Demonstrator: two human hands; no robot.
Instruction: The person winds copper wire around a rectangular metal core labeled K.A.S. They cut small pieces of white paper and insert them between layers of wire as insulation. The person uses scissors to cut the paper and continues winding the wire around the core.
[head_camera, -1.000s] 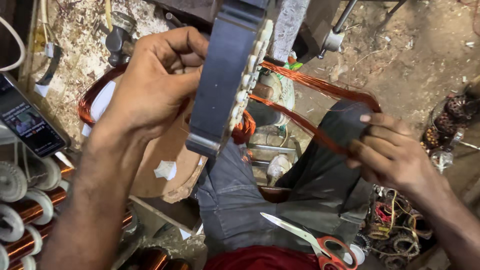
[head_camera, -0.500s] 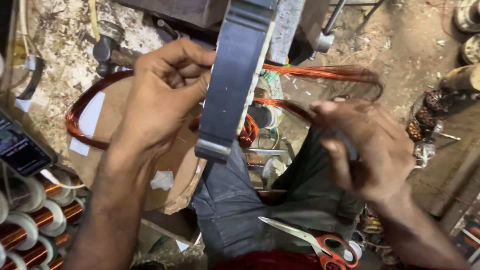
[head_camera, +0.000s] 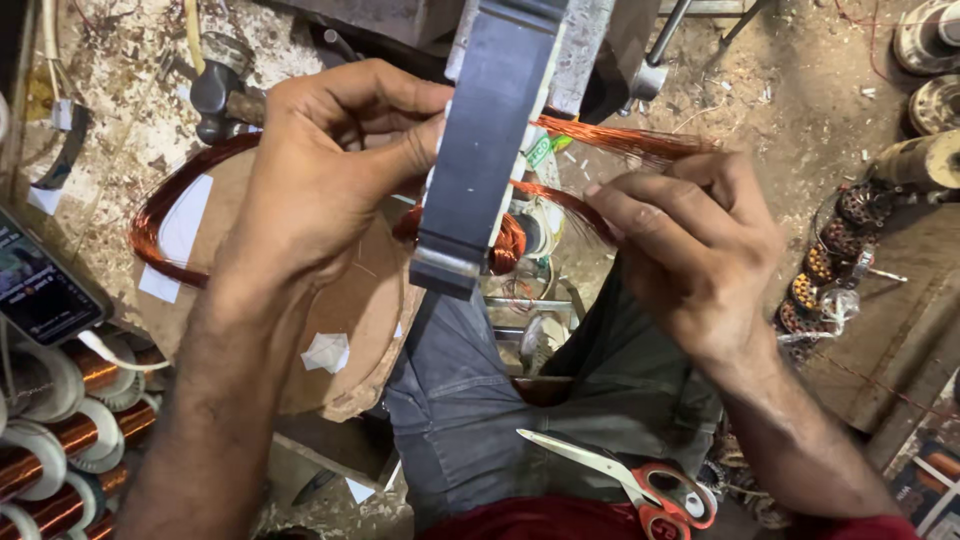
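Note:
A grey metal stator core (head_camera: 488, 130) stands on edge in front of me, with copper windings at its lower side. My left hand (head_camera: 330, 170) presses against its left face, thumb and fingers pinched at the slots. My right hand (head_camera: 690, 240) is closed around a loop of copper wire coil (head_camera: 620, 140) that runs out of the core to the right. Another copper wire coil (head_camera: 160, 210) trails off to the left over a brown board (head_camera: 350, 310).
Red-handled scissors (head_camera: 630, 475) lie on my lap. A phone (head_camera: 40, 285) with a lit screen sits at the left, above several copper wire spools (head_camera: 60, 440). A hammer (head_camera: 225, 95) lies at the top left. Wound motor parts (head_camera: 840, 250) are piled at the right.
My right hand has moved in from the far right toward the core, gathering the copper loop closer. My left hand has stayed on the core's left face.

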